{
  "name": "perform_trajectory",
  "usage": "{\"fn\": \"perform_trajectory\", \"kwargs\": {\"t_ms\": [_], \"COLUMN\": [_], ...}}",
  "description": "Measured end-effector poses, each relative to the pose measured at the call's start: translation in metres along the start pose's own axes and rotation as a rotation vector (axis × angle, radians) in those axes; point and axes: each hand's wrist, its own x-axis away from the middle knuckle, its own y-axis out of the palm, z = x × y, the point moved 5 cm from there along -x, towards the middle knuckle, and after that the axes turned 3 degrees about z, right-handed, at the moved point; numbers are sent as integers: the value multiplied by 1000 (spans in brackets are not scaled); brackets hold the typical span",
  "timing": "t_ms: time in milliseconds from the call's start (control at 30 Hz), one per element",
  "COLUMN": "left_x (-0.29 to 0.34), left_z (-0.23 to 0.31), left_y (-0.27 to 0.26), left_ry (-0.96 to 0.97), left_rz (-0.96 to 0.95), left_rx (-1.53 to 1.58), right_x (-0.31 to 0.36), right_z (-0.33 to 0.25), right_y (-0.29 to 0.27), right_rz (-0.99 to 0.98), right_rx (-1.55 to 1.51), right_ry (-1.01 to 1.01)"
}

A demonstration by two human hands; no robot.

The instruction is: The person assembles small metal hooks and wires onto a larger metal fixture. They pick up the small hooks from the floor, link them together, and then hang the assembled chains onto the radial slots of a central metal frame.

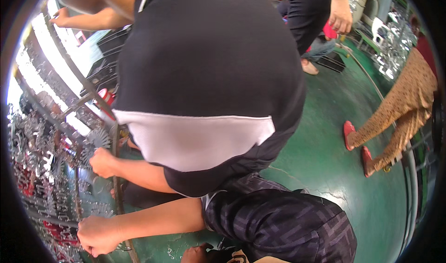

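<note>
My right hand (100,235) is at the lower left, its forearm coming out of dark patterned cloth (283,216). Its fingers are curled closed beside a rack of small metal hooks (49,193). What they hold, if anything, is hidden. A small wire piece shows beside the wrist. I cannot make out my left hand. Part of a dim skin-coloured shape (197,253) shows at the lower edge; whose it is, or whether it is a hand, I cannot tell. Just beyond my forearm, a co-worker's closed hand (104,163) is at the same rack.
A co-worker in a black and grey shirt (209,68) fills the middle, other hand (60,19) at the rack's far end. Black crates (104,70) stand behind the bars. On the green floor (316,147), a person in tan trousers (399,109) stands right. Shiny parts (395,44) hang behind.
</note>
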Motion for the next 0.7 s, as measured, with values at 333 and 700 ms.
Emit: {"fn": "perform_trajectory", "kwargs": {"t_ms": [333,700], "left_x": [12,25], "left_z": [3,-2], "left_y": [-1,1], "left_ry": [44,-64], "left_rz": [-29,-58], "left_rx": [-26,-24], "right_x": [-14,-1], "right_z": [-26,-6], "right_y": [27,63], "right_rz": [-117,-57], "right_rx": [103,49], "right_ry": [-136,15]}}
